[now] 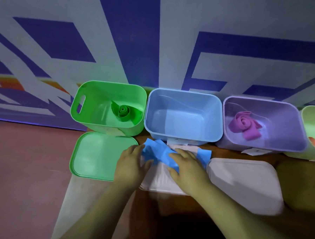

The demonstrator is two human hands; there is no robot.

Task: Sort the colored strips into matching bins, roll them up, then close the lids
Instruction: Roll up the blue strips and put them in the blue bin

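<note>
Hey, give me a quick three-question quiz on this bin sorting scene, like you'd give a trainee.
1. True or false: the open blue plastic bin already holds a strip.
2. Which colour is the rolled strip inside the open purple plastic bin? A green, B pink, C blue.
3. Fill in: the left hand and right hand both touch the crumpled blue strip, which lies on a pale plastic ____.
Key: 1 false. 2 B, the pink rolled strip. 3 lid, meaning the pale plastic lid.

Left hand point(130, 161), right hand point(186, 163) — on blue strip point(156, 153), atop pale lid point(159, 181)
</note>
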